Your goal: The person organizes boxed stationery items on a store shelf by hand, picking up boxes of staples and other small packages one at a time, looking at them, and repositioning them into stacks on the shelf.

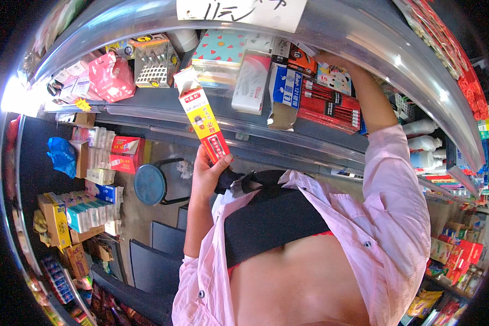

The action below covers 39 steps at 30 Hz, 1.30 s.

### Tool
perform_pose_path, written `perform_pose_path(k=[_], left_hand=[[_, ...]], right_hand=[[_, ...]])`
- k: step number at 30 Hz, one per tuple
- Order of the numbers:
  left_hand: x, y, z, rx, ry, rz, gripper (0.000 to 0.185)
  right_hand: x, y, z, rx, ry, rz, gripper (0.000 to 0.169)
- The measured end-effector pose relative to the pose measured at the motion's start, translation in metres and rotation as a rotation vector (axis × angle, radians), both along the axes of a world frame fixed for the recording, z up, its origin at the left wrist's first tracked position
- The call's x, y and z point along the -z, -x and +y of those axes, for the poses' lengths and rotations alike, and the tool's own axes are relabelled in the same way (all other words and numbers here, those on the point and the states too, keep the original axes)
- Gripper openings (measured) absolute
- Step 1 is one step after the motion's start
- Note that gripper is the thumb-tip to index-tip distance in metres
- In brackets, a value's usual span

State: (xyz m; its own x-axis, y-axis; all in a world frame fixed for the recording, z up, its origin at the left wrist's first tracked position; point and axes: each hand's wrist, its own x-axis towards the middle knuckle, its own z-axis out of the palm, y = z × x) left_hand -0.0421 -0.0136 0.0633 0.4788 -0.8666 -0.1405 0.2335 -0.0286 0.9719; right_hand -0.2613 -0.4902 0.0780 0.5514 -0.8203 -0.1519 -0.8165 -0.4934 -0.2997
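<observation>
My left hand [212, 165] grips the lower end of a tall, narrow red-and-yellow cardboard box [201, 120], held tilted in front of the shelf. The box's top flap stands open; its inside cannot be made out. My right arm reaches to the shelf at the upper right, and my right hand [333, 59] is partly hidden behind a small box with a panda picture [334, 77]. What its fingers touch cannot be told. Beside it are an orange-and-black box [302, 60], red packs of pens or refills [328, 108] and an opened blue-and-white box [285, 91].
A clear curved shelf edge [342, 45] arches above the goods. Along the shelf stand a white-and-red box [251, 81], patterned notebooks [218, 51], a box of pens [155, 61] and a pink bag [112, 77]. A round blue stool [150, 184] stands lower left, near stacked packages.
</observation>
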Motion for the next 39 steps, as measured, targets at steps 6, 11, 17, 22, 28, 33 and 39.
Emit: perform_pose_path(k=[6, 11, 17, 22, 28, 33, 39], left_hand=[[-0.001, -0.006, 0.001, 0.018, -0.04, 0.074, 0.04], [-0.005, -0.012, -0.007, 0.05, -0.011, 0.027, 0.04], [-0.007, -0.013, -0.002, -0.004, -0.03, 0.024, 0.039], [-0.001, -0.013, 0.002, -0.001, -0.025, 0.034, 0.038], [0.002, -0.014, 0.004, -0.011, -0.018, 0.044, 0.037], [-0.001, -0.018, 0.005, -0.023, -0.02, 0.056, 0.037], [0.001, -0.019, 0.003, 0.005, -0.038, 0.042, 0.037]], right_hand=[[-0.002, -0.017, 0.076, -0.037, 0.04, -0.123, 0.09], [0.035, -0.019, 0.041, 0.11, 0.077, -0.126, 0.089], [0.032, -0.017, 0.054, 0.279, -0.523, -0.444, 0.06], [0.021, -0.012, 0.072, 0.293, -0.696, -0.714, 0.044], [0.058, 0.012, 0.032, 0.271, -0.484, -0.72, 0.04], [0.086, 0.067, -0.025, 0.164, 0.284, -0.465, 0.033], [0.072, 0.093, -0.05, 0.077, 0.998, -0.033, 0.02]])
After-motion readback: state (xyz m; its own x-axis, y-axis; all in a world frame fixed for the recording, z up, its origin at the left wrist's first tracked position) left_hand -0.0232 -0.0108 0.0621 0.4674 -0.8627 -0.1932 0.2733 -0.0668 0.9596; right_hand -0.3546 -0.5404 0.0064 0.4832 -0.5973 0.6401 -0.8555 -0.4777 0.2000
